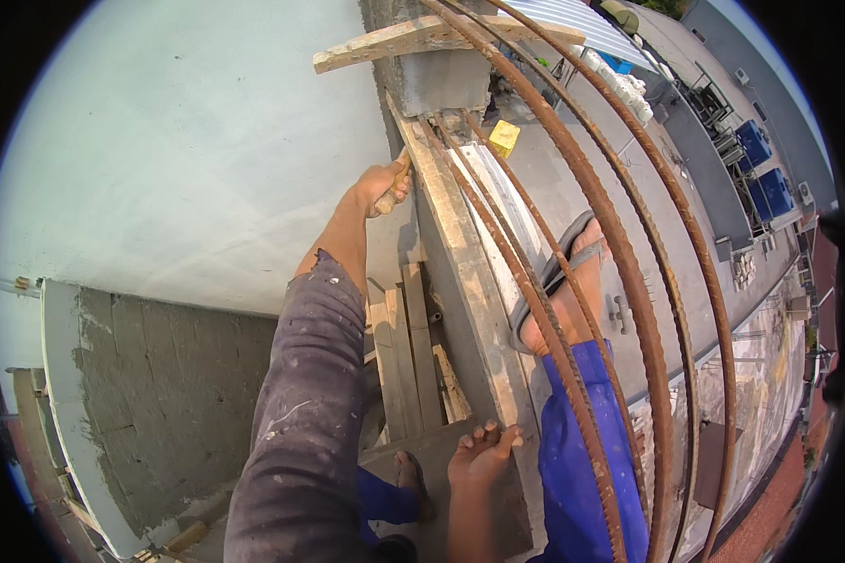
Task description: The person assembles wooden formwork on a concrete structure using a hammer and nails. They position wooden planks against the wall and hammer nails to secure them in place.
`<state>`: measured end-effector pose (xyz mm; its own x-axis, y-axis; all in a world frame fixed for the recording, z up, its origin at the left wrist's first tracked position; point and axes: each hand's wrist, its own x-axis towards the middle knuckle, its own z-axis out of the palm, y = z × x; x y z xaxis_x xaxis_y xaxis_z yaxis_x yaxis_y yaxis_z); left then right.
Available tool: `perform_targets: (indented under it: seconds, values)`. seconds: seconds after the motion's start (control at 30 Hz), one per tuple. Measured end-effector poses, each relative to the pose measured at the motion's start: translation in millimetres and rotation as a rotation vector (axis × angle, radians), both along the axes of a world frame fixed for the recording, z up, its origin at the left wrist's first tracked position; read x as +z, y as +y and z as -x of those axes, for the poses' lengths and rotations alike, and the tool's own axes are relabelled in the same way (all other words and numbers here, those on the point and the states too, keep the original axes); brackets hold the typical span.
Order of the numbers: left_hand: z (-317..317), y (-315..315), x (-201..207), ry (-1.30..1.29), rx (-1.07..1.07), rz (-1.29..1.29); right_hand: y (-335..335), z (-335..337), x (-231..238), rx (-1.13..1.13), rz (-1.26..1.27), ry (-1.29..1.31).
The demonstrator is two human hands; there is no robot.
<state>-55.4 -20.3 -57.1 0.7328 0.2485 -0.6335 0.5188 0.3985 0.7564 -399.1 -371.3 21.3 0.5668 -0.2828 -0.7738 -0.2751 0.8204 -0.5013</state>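
My left hand (pixel 383 188) is closed around a wooden handle (pixel 386 201) beside the upper part of a long timber board (pixel 458 267). What is at the handle's far end is hidden by the board and my fingers. Palm up, my right hand (pixel 479 457) is at the near end of that board, its fingers half curled and apart, with nothing visible in it. The thumb is close to the board's edge. Rusty ribbed steel bars (pixel 620 225) arch past on the right, and thinner bars (pixel 512 239) run alongside the board.
My sandalled foot (pixel 561 286) is on a ledge beyond the board; the other foot (pixel 411 479) is lower down. Loose planks (pixel 406 352) lie below. A grey-white wall (pixel 188 159) rises on the left. A concrete column (pixel 441 83) and yellow container (pixel 504 139) are farther off.
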Motion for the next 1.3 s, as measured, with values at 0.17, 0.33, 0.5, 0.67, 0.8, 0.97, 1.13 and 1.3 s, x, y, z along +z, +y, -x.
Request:
perform_targets:
  seconds: [0.17,0.33,0.5,0.67,0.8,0.97,1.13,1.3]
  values:
    - [24,32,-57,0.122,-0.079,-0.363,0,0,0,0.000,0.007,0.034]
    - [14,16,-92,0.336,-0.346,-0.676,1,-2,1,-0.007,0.018,0.057]
    - [-18,44,0,-0.089,-0.289,-0.358,1,2,-1,0.028,0.026,0.012]
    - [52,11,-37,0.106,0.236,-0.135,-1,4,-3,0.056,0.021,-0.010]
    - [38,-16,-44,0.184,0.141,-0.190,0,1,1,0.067,0.012,0.002]
    - [-15,10,11,-0.325,-0.082,-0.252,3,2,4,0.036,0.052,0.044]
    - [44,0,-47,0.188,0.225,-0.275,2,3,-5,0.037,0.026,0.004]
    - [-3,-8,-20,0.021,0.025,-0.468,2,0,-5,0.056,0.027,-0.008]
